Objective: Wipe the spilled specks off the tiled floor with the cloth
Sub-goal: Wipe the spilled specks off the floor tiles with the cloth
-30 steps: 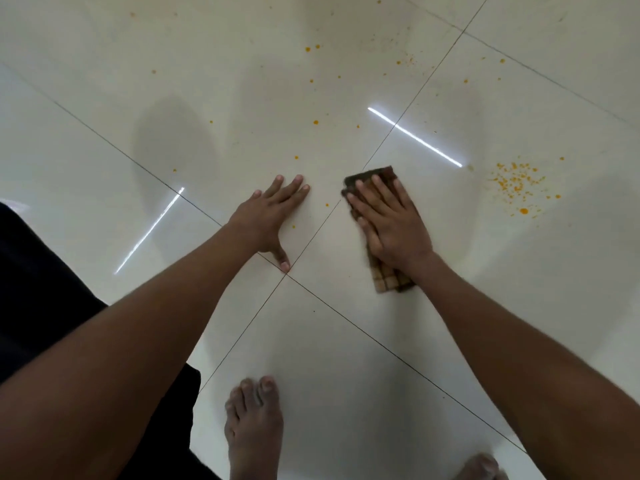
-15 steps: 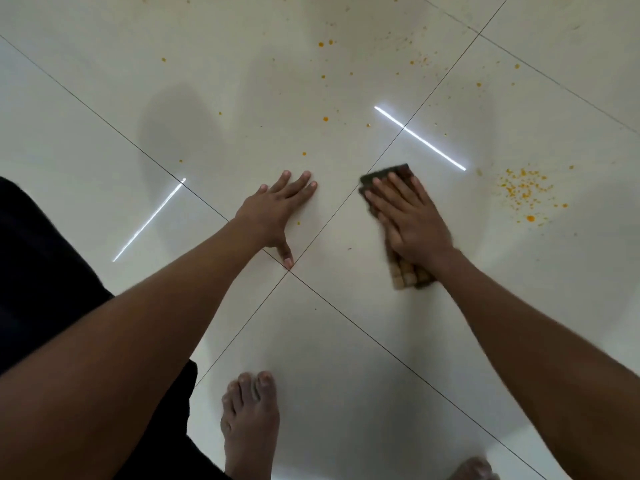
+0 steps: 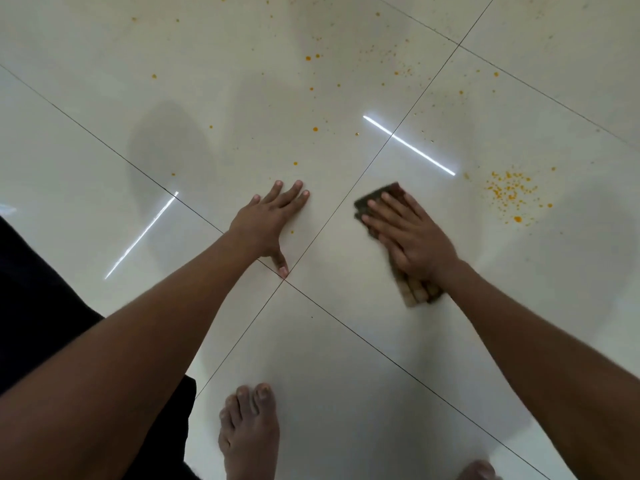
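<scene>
A brown checked cloth (image 3: 419,294) lies flat on the glossy white tiled floor (image 3: 346,358), pinned under my right hand (image 3: 412,239), whose fingers are pressed flat on it. My left hand (image 3: 268,223) rests flat on the floor to the left, fingers spread, holding nothing. A dense patch of orange specks (image 3: 512,195) sits to the right of the cloth. Scattered orange specks (image 3: 313,88) dot the tiles beyond both hands, and one speck (image 3: 292,232) lies beside my left hand.
Dark grout lines cross at a corner (image 3: 284,279) just under my left thumb. My bare foot (image 3: 249,434) stands near the bottom edge, with toes of the other foot (image 3: 479,471) at the lower right. Dark clothing (image 3: 31,289) fills the left side.
My right hand has slid the cloth to the right, away from the grout line and closer to the dense orange patch. My left hand has stayed planted.
</scene>
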